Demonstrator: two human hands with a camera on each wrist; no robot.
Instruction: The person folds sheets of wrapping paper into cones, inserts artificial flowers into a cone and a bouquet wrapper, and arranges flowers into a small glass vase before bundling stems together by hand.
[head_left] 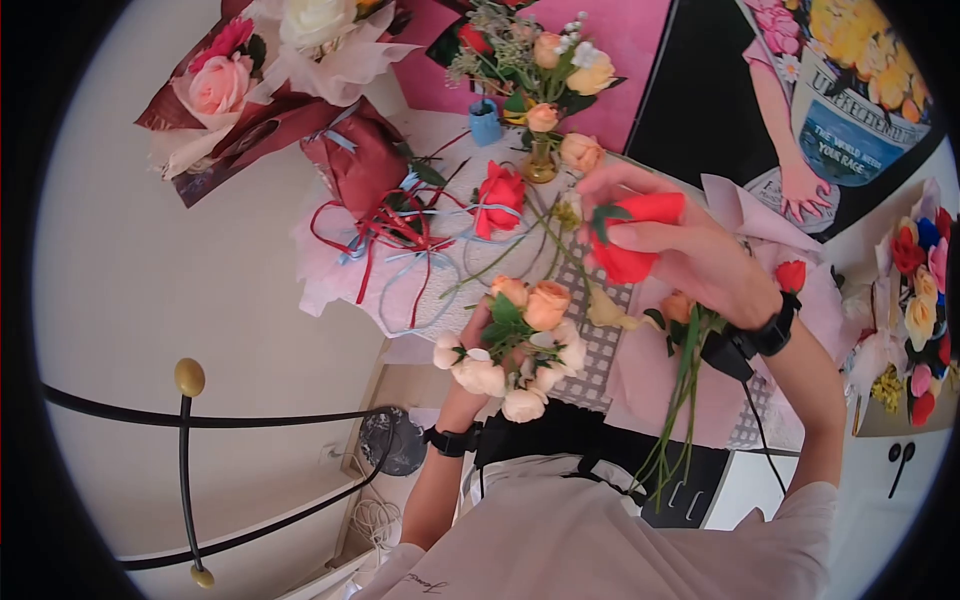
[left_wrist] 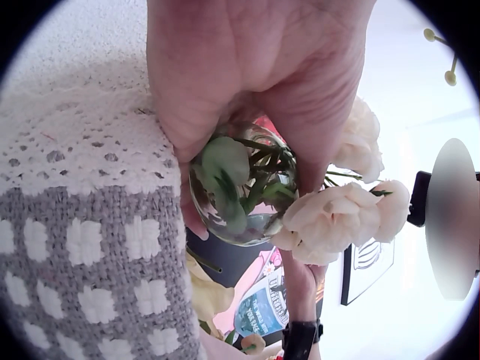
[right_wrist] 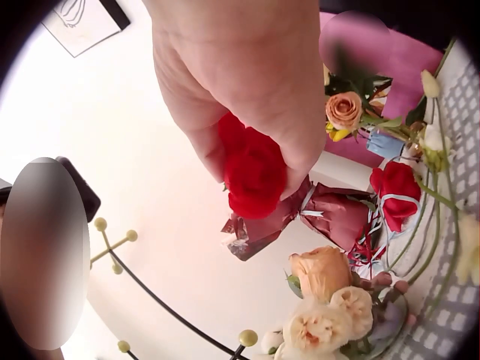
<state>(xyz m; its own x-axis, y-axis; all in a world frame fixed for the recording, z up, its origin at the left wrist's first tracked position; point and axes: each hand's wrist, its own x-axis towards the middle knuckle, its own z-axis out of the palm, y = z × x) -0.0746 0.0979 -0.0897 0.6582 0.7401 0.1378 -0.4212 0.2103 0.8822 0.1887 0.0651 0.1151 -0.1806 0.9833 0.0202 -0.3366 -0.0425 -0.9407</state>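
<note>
My left hand (left_wrist: pixel 255 82) grips a round clear glass vase (left_wrist: pixel 259 229) with green stems and leaves inside it. Peach roses (head_left: pixel 547 305) and cream roses (head_left: pixel 480 377) spread from its mouth, and the hand is partly behind them in the head view. Raised over the table's right half, my right hand (head_left: pixel 715 255) pinches a red rose (right_wrist: pixel 256 180) between thumb and fingers. Beyond the vase lies another red rose (head_left: pixel 498 200) with pale blue ribbon around it. Loose green stems (head_left: pixel 515 245) lie between the two hands.
Wrapped bouquets (head_left: pixel 215 90) stand at the upper left. Red and blue ribbons (head_left: pixel 400 235) tangle on the white cloth. A small gold vase (head_left: pixel 540 162) of flowers stands at the back beside a blue cup (head_left: pixel 485 122). Long stems (head_left: pixel 685 400) overhang the front edge on pink paper (head_left: pixel 640 375).
</note>
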